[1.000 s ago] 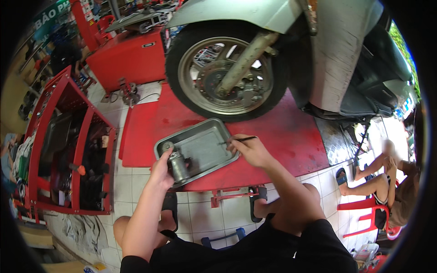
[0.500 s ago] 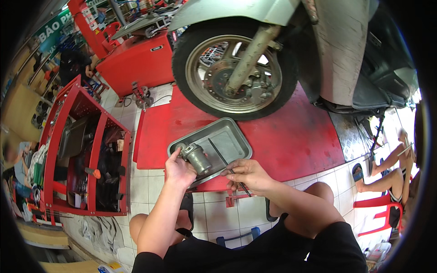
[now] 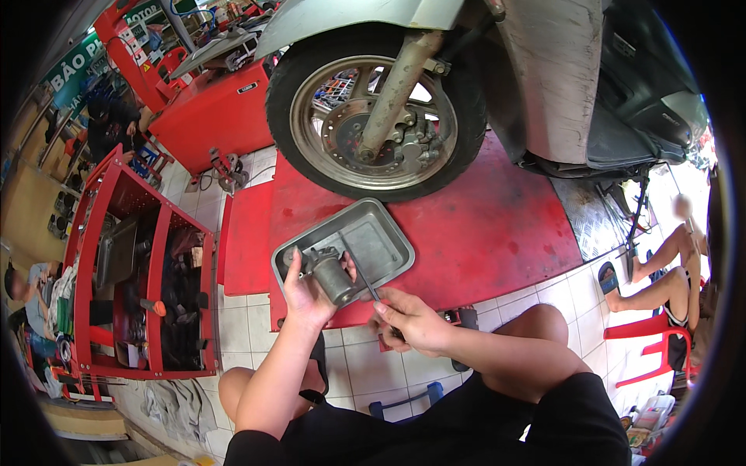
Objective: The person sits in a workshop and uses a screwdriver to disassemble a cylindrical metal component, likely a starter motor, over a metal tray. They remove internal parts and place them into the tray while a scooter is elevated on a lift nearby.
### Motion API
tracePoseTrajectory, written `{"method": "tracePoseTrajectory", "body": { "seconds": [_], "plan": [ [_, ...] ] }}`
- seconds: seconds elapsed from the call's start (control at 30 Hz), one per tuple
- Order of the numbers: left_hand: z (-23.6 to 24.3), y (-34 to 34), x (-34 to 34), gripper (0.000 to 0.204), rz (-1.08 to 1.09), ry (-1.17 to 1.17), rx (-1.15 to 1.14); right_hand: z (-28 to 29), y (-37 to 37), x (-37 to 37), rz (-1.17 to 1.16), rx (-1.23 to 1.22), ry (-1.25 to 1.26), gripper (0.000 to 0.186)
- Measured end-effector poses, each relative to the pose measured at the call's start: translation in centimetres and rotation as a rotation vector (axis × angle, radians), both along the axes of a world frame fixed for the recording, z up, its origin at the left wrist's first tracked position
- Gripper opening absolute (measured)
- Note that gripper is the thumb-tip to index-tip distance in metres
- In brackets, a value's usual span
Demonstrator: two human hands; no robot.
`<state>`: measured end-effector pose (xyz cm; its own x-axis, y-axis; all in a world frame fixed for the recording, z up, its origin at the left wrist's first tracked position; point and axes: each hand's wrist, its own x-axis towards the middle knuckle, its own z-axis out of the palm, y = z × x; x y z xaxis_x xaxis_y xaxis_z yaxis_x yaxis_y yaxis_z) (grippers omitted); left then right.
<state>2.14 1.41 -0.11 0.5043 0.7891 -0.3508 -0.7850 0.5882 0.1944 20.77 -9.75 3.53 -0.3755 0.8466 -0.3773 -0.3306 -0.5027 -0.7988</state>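
My left hand (image 3: 307, 299) is wrapped around a grey metal cylinder (image 3: 334, 278) with a flanged end, which looks like a small motor. It tilts over the near left part of a grey metal tray (image 3: 400, 231). In my right hand (image 3: 412, 320) is a long thin dark rod (image 3: 359, 268), pinched between thumb and fingers. The rod slants up and left past the cylinder's right side, its far end over the tray; whether the two touch, I cannot tell. A dark bit shows under my right fingers, too blurred to name.
The tray lies on a red lift platform (image 3: 482, 233) below a scooter's front wheel (image 3: 373, 124). A red tool cart (image 3: 163, 287) stands at left, with a grey cloth (image 3: 175, 408) on the tiles nearby. Someone's bare legs (image 3: 660, 283) and a red plastic chair (image 3: 641, 342) are at right.
My right hand has slid its grip along the rod, so less sticks out behind the hand. The cylinder has turned slightly in my left hand. The whole view has shifted a little.
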Motion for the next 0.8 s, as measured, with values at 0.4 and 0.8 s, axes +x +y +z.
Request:
{"method": "tracePoseTrajectory", "body": {
  "seconds": [0.4, 0.8],
  "plan": [
    [-1.1, 0.9, -0.6, 0.048, 0.091, 0.157, 0.097, -2.3, -0.6, -0.2, 0.159, 0.11, -0.193, 0.03],
    [-0.5, 0.4, -1.4, 0.039, 0.073, 0.252, 0.132, -2.3, 0.3, -0.2, 0.213, -0.118, -0.038, 0.027]
  ]
}}
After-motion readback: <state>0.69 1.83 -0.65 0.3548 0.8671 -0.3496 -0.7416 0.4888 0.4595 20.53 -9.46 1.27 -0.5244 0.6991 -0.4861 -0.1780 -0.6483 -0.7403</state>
